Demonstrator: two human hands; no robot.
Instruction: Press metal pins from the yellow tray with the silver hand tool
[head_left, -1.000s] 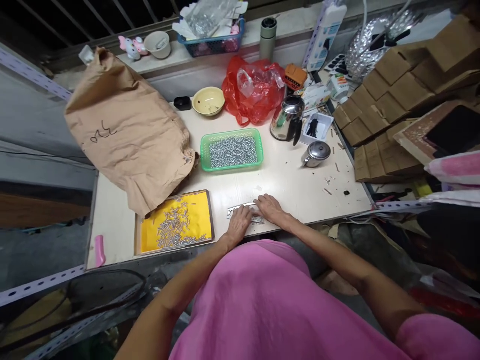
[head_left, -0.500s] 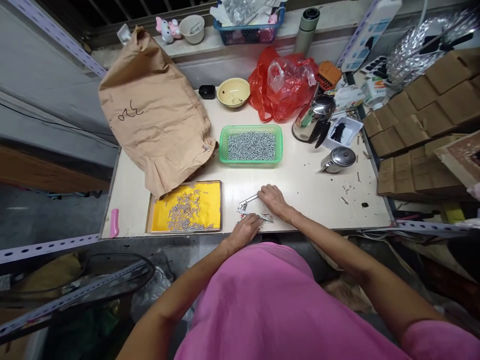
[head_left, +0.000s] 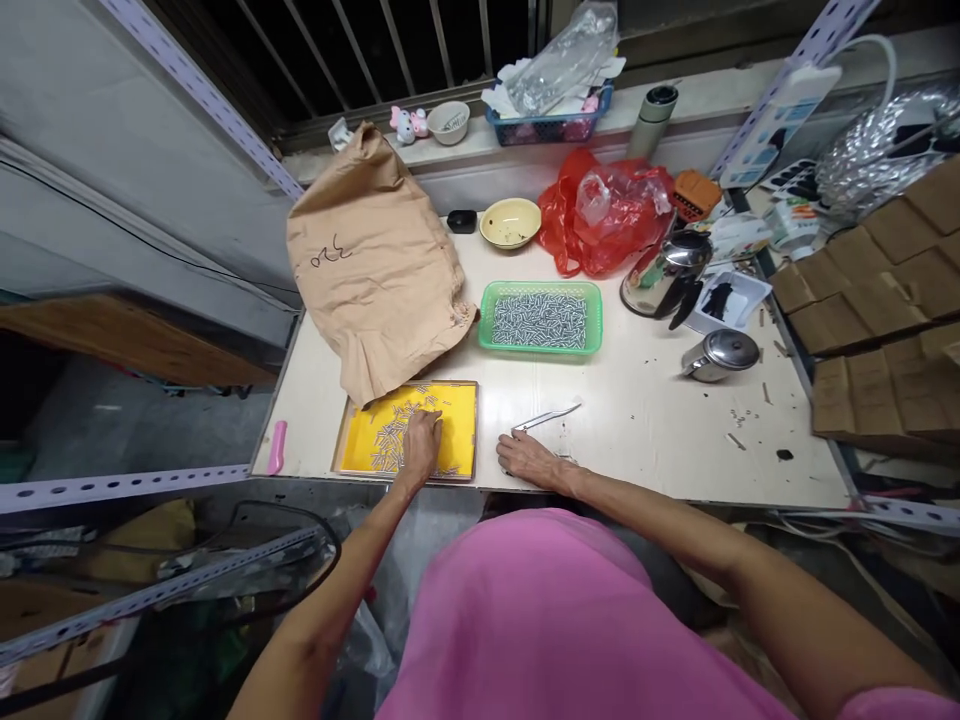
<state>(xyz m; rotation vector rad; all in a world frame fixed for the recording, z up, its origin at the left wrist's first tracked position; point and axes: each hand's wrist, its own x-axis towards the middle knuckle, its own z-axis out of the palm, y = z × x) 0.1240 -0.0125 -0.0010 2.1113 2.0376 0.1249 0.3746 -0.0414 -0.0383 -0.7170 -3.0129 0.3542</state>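
Note:
My left hand [head_left: 420, 442] rests on the small metal pins lying in the yellow tray [head_left: 459, 430] near the table's front edge; its fingers are bent down onto the pins. My right hand [head_left: 531, 458] lies on the table to the right of the tray, gripping the near end of a thin metal strip [head_left: 551, 415]. The strip's far end is tilted up off the table. A green basket [head_left: 540, 318] full of similar pins stands behind it.
A large brown paper bag [head_left: 375, 260] leans over the tray's back. A yellow bowl [head_left: 510, 222], red plastic bag [head_left: 607, 210], steel kettle [head_left: 664, 268] and its lid [head_left: 721, 354] stand behind. Cardboard boxes [head_left: 870, 300] pile up at the right. A pink object [head_left: 277, 447] lies at the front left.
My left hand left the metal strip and moved left onto the pins in the yellow tray. My right hand slid along to the strip's near end. The camera view shifted.

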